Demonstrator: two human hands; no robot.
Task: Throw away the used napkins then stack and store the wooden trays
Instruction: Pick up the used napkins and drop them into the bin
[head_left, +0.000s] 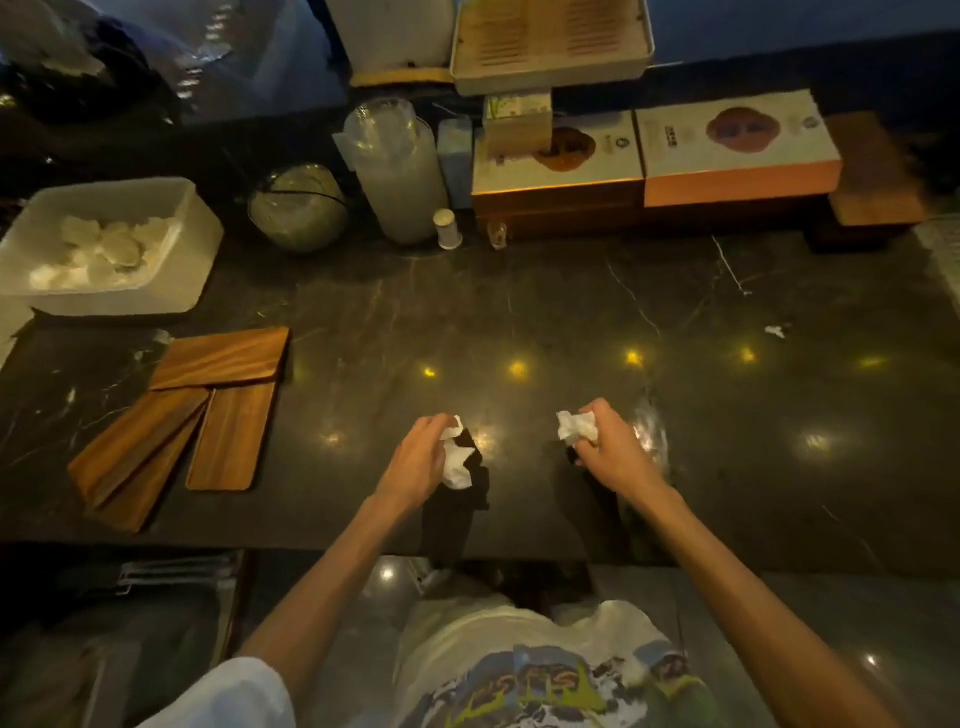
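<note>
My left hand (421, 457) grips a crumpled white napkin (457, 465) just above the dark marble counter (571, 312). My right hand (610, 449) grips a second crumpled napkin (574, 427) a little to the right. Three wooden trays lie at the counter's left: one (221, 357) lies across the far ends of the other two, a short tray (231, 439) and a long tray (137, 460) that rests on more wood beneath it. A small white paper scrap (775, 330) lies on the counter at the far right.
A white tub (192, 244) with white lumps stands at the back left. Behind the counter's middle are a round glass jar (298, 208), a tall plastic-wrapped stack (397, 171), a small shaker (448, 228), flat boxes (737, 150) and a wooden block (878, 176).
</note>
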